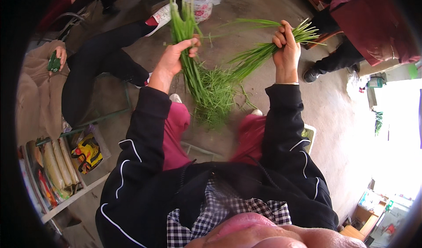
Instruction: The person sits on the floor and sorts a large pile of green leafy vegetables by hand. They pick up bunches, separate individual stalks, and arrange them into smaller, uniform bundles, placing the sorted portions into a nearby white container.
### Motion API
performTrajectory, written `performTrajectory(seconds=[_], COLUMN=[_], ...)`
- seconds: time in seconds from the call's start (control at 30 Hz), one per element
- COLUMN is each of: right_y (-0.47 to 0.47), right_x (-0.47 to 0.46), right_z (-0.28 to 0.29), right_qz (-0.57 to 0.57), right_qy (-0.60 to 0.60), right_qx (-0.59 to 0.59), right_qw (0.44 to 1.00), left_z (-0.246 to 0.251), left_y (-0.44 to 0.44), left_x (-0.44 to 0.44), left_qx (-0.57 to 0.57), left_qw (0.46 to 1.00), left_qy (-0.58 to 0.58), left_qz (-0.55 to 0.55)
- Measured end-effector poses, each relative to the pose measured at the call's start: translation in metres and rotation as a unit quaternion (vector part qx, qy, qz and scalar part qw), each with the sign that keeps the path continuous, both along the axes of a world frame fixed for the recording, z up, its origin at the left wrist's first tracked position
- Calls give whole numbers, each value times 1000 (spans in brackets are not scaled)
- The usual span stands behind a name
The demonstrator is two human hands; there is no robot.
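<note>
My left hand (174, 55) is closed around a thick bunch of long green chives (185, 27), its pale ends pointing up and away from me and its leaves hanging down. Raised at the right, my right hand (286, 50) grips a second, thinner bunch of chives (255, 56). The pale cut ends of that bunch fan out to the right past my fingers, and a few leaves stick out leftward above them. Between my feet, on the concrete floor, lies a heap of loose, tangled green leaves (216, 96). Hanging leaf tips from both bunches overlap this heap in view.
A flowered bin (201, 12) lined with a plastic bag stands ahead. At left sits a person in dark trousers (99, 46), legs stretched toward the middle. Another person's dark shoe (311, 75) is at right. A shelf (79, 195) with packages stands at lower left.
</note>
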State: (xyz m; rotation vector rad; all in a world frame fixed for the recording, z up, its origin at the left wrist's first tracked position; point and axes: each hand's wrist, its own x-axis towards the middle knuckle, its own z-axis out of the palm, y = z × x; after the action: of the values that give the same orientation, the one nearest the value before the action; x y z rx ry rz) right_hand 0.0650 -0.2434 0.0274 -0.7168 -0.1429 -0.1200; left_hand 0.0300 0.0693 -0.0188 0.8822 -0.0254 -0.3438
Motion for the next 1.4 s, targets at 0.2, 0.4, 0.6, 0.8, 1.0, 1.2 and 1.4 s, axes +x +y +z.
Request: performTrajectory(seconds=[0.2, 0.4, 0.6, 0.8, 1.0, 1.2, 1.4], right_y=[27, 31, 11, 6, 0, 5, 53], right_x=[-8, -6, 4, 11, 12, 1, -18], right_z=[9, 1, -12, -17, -22, -1, 9], right_qz=[-47, 0, -1, 11, 12, -43, -8], right_qy=[30, -32, 33, 52, 46, 51, 91], right_qx=[-217, -165, 57, 167, 168, 16, -195], right_qw=[975, 986, 998, 984, 985, 998, 977], left_z=[14, 11, -7, -8, 2, 17, 22], left_y=[-16, -19, -1, 1, -7, -8, -13], left_x=[-7, -8, 6, 8, 2, -7, -14], left_qx=[8, -11, -14, 17, 7, -24, 2], left_qw=[997, 996, 999, 999, 1000, 998, 995], left_qy=[-36, -2, 29, 33, 12, 2, -18], left_qz=[-72, -87, 4, 37, 11, -52, -103])
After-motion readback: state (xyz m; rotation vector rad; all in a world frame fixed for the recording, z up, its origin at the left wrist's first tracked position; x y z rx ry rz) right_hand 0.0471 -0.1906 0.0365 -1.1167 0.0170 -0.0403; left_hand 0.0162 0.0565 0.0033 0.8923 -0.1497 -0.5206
